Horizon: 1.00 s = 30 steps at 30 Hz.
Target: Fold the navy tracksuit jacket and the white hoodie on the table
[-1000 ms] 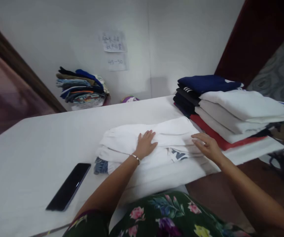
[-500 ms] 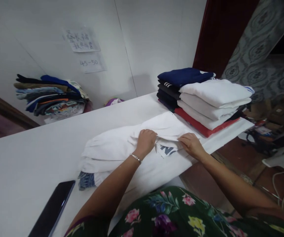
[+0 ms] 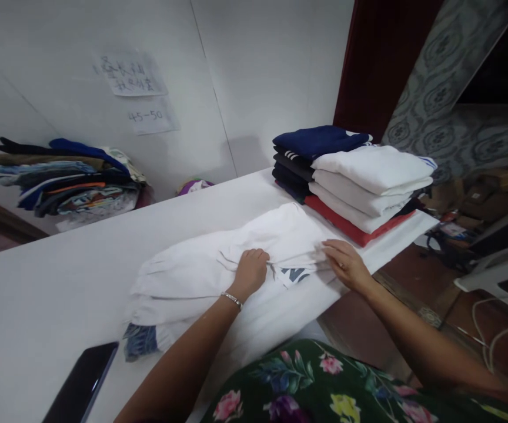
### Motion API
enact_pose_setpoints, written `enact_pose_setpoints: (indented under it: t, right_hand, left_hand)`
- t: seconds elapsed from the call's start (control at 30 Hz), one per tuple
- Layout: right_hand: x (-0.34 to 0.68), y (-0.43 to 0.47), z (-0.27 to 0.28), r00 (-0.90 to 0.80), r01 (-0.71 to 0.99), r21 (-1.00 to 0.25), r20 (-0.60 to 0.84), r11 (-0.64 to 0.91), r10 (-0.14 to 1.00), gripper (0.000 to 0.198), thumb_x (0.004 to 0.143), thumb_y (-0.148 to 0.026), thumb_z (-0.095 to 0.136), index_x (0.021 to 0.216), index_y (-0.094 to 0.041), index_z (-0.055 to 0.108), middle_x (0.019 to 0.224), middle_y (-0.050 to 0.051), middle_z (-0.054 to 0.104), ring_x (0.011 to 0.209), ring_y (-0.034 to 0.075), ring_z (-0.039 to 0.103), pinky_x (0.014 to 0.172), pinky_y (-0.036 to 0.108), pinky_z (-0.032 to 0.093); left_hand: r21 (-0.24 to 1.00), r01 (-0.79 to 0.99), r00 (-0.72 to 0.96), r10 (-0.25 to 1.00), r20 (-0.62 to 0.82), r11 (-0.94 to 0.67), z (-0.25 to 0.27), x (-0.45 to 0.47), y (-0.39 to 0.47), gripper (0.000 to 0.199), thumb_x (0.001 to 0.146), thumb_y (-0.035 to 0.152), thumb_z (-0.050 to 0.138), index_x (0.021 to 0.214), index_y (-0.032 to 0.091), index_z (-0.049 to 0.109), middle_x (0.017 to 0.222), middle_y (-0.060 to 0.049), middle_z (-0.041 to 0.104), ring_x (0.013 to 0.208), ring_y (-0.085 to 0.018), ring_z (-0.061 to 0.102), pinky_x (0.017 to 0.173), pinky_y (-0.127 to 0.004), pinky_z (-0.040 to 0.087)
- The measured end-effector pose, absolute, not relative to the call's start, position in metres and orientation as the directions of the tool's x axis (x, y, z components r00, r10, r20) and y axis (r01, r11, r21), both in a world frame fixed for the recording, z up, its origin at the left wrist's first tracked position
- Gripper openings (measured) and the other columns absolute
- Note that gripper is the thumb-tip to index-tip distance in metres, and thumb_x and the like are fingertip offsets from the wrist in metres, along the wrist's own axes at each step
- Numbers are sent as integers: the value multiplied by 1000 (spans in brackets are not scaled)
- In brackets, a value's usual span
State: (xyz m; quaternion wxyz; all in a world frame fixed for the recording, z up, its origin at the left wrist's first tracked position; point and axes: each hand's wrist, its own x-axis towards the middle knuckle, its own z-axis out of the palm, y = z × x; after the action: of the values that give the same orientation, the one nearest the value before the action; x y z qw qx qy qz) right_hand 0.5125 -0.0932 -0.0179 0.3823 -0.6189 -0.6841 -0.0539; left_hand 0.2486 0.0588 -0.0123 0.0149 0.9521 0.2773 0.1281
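A white long garment (image 3: 205, 258) with dark printed letters lies partly folded on the white table (image 3: 77, 264). My left hand (image 3: 251, 271) is closed on a gathered fold of it near the middle, left of the letters. At the garment's right edge my right hand (image 3: 346, 262) is open, its fingers a little apart and the fingertips at or just over the cloth. A bit of blue denim (image 3: 140, 341) shows from under the garment's left end; the rest of it is hidden.
Folded white and grey clothes (image 3: 368, 188) are stacked at the right, beside a dark blue pile (image 3: 320, 141). A phone (image 3: 82, 382) lies at the front left. More folded clothes (image 3: 69, 176) are behind the table, below paper notes (image 3: 134, 76). A white stool (image 3: 496, 276) stands right.
My right hand has loosened from the garment's edge and its fingers have spread. My left hand still grips the cloth, now slightly lower. The view has shifted a little to the right.
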Motion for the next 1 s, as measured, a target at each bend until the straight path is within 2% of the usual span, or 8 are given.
enact_pose_setpoints:
  t: [0.1, 0.23, 0.3, 0.5, 0.67, 0.77, 0.9, 1.0]
  right_hand:
    - [522, -97, -24, 190, 893, -438, 570, 100, 799, 37, 90, -33, 48, 125, -25, 59, 138, 11, 52, 129, 28, 45, 105, 52, 38]
    - [523, -97, -44, 90, 882, -464, 327, 77, 941, 49, 87, -44, 52, 130, -21, 56, 143, 14, 46, 132, 32, 42, 108, 56, 33]
    - [523, -94, -48, 83, 868, -493, 265, 61, 961, 49, 88, -47, 51, 129, -20, 57, 143, 14, 47, 133, 31, 42, 109, 55, 33]
    - [530, -81, -32, 220, 850, -525, 411, 33, 884, 52, 90, -49, 48, 132, -19, 53, 148, 13, 40, 138, 29, 33, 113, 51, 29]
    - [539, -99, -34, 308, 874, -478, 408, -86, 859, 54, 88, -53, 48, 128, -16, 55, 131, 16, 55, 121, 30, 51, 104, 49, 40]
    - [544, -116, -39, 376, 846, -503, 328, -177, 867, 54, 86, -52, 49, 126, -16, 55, 116, 14, 64, 102, 29, 61, 91, 46, 49]
    - [540, -120, -39, 370, 773, -622, 278, -128, 886, 43, 84, -44, 51, 115, -17, 61, 101, 10, 70, 84, 24, 65, 77, 37, 53]
    - [531, -109, -37, 410, 726, -683, 337, -79, 848, 33, 83, -41, 51, 102, -19, 66, 88, 7, 70, 75, 21, 64, 69, 33, 52]
  left_hand:
    - [121, 521, 808, 534, 248, -845, -12, 248, 58, 23, 77, 6, 46, 90, 20, 58, 92, -6, 60, 92, -22, 53, 84, -38, 40]
    - [140, 504, 809, 523, 269, -852, -13, 244, 51, 22, 77, 7, 46, 89, 20, 57, 91, -5, 60, 91, -22, 52, 81, -37, 41]
    - [143, 501, 812, 520, 265, -854, -14, 241, 48, 21, 76, 7, 46, 88, 21, 57, 91, -5, 60, 90, -21, 52, 80, -36, 41]
    - [173, 541, 784, 568, 252, -823, -13, 237, 47, 22, 74, 6, 46, 87, 21, 56, 91, -4, 60, 89, -21, 53, 80, -35, 42]
    - [244, 567, 747, 616, 251, -787, -13, 235, 47, 23, 73, 6, 48, 87, 21, 56, 91, -3, 61, 88, -21, 54, 81, -35, 42]
    - [379, 574, 692, 677, 250, -726, -10, 236, 50, 20, 72, 6, 49, 84, 21, 56, 87, -2, 61, 86, -19, 55, 79, -33, 43]
    - [605, 556, 578, 788, 211, -570, -3, 241, 58, 14, 72, 10, 51, 79, 21, 56, 82, 0, 61, 80, -16, 55, 74, -28, 43]
    - [656, 555, 532, 824, 193, -512, 0, 244, 61, 13, 72, 12, 51, 78, 21, 57, 80, 0, 61, 77, -16, 55, 71, -28, 42]
